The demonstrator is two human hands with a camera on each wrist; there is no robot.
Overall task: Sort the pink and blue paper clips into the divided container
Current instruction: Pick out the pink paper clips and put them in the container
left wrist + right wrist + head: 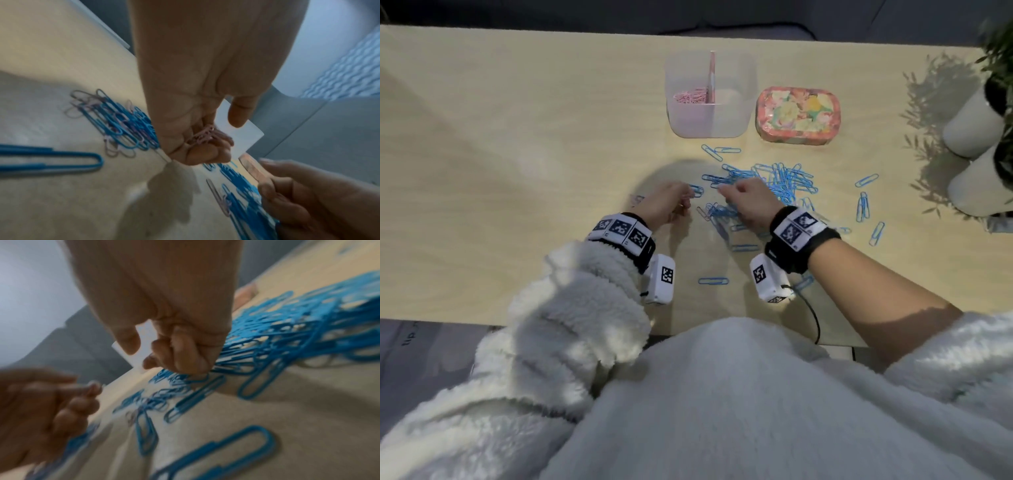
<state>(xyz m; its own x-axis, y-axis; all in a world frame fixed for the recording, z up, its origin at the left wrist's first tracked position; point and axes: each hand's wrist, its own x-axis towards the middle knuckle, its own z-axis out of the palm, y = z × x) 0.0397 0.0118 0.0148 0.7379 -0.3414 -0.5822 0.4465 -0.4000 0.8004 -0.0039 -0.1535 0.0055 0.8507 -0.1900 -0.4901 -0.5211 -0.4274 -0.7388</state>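
Blue clips: a tangled heap of blue wire paper clips (774, 185) sprawls across the pale wooden table (517, 154), strays scattered to the right and toward the person.
Pink clips: a small bunch of pink wire paper clips (202, 134) sits cupped in the left palm; more pink ones (690, 96) lie in the container's left compartment.
Container: the translucent plastic divided container (736, 116) stands beyond the heap, its right compartment showing no clips.
Left hand: the left hand (666, 205) curls its fingers round that pink bunch, just left of the heap.
Right hand: the right hand (748, 205) is down in the blue heap, fingers curled, tips among the clips; whether it grips one, cannot tell.
Nearby: a floral pink tin (798, 114) just right of the container; two white cylindrical plant pots (976, 150) at the far right.
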